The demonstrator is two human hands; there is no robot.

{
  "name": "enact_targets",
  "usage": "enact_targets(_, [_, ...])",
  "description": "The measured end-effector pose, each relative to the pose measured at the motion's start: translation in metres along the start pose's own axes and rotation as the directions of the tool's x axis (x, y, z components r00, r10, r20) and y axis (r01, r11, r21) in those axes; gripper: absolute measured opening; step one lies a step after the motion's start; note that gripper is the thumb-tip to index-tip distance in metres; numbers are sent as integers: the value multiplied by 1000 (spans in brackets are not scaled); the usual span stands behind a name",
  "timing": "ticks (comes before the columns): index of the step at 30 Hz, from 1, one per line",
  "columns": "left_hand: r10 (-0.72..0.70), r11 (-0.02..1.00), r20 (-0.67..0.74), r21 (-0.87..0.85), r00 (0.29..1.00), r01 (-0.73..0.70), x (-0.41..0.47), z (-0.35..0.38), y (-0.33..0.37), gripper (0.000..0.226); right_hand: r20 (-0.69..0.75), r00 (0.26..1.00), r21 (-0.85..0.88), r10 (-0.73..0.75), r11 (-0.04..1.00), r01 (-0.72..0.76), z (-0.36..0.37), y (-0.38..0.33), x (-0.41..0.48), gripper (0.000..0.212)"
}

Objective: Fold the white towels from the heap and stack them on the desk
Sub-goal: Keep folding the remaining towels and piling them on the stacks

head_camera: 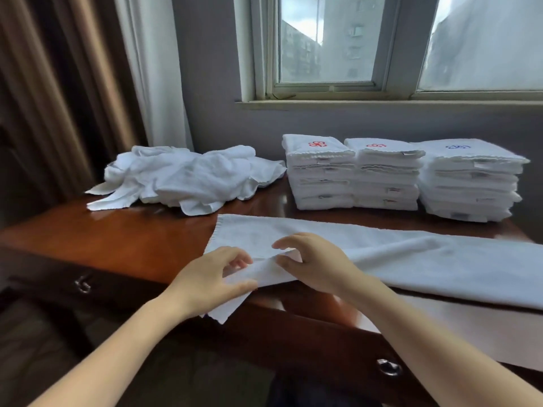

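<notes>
A long white towel (411,259) lies spread along the front of the wooden desk (132,236), its near left corner hanging over the edge. My left hand (211,277) pinches that near edge of the towel between thumb and fingers. Just to its right, my right hand (314,259) has curled fingers over a raised fold of the same towel, thumb under the fold. A heap of crumpled white towels (182,177) sits at the back left. Three stacks of folded towels (352,177) stand at the back right, two with red embroidery, one (470,183) with blue.
Behind the desk are a grey wall and a window (382,54). A white sheer and brown curtain (73,98) hang at the left. The desk front has drawers with metal ring pulls (388,367). Bare wood shows between the heap and my left hand.
</notes>
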State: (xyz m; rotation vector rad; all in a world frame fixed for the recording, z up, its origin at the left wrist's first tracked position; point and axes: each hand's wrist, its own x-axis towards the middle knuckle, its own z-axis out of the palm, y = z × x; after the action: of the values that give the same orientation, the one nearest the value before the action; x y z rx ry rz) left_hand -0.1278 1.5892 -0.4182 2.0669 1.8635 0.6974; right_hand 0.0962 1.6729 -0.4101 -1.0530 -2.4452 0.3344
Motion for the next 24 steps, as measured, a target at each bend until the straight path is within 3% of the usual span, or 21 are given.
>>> enact_targets(4, [28,982,145,179,989,-54,-10,0,-3,78,47,999,-49,-15,999,17,6,-11,7,18])
enact_targets(8, [14,979,219,195,976,-58,-10,-8,-7,73,60,998,-78,-37,996,42,10,-12,10,13])
enact_targets(14, [-71,997,216,-23,974,78,3,-30,-15,65,-149,989,44,-12,999,19,-4,-14,33,12])
enact_targets(18, [-66,970,189,-217,980,107,16,-42,-32,63,-197,980,27,30,999,-25,-13,-5,53,9])
enact_targets(24, [-119,943,38,-307,992,125,36,-36,-54,44,-217,974,94,62,995,-43,-14,9,81,10])
